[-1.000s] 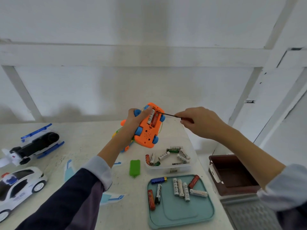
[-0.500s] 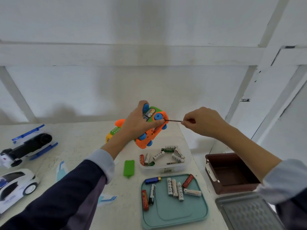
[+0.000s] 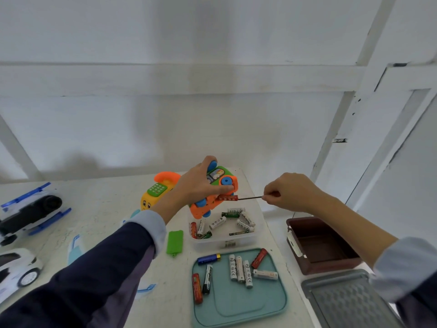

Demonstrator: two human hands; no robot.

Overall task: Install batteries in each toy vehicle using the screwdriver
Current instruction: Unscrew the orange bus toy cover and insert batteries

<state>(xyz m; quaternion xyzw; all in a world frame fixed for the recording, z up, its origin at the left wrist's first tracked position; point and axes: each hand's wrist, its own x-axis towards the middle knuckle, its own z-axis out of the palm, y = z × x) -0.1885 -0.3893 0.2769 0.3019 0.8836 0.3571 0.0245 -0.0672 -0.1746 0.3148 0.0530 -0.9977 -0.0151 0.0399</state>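
Left hand [image 3: 201,183] grips orange toy car [image 3: 212,197], now tipped on its side above the battery tub [image 3: 224,241] near the table's right edge. Right hand [image 3: 287,192] pinches screwdriver [image 3: 250,197], tip prying a red battery [image 3: 227,198] out.

This looks like a plain indoor work corner set up for handling toys, not a furnished living room. A scuffed white counter [image 3: 99,209] stands against a bare white-painted wall [image 3: 212,43] crossed by white beams and slanted braces. Toys lie on the counter: a white toy car [image 3: 16,268] at 8 o'clock, a black-and-blue toy vehicle [image 3: 30,211] at 9 o'clock, a toy phone [image 3: 156,192] near the centre. Loose batteries fill a clear tub [image 3: 224,242] and a teal tray [image 3: 238,311] at 6 o'clock. A brown box [image 3: 324,263] sits at 4 o'clock.
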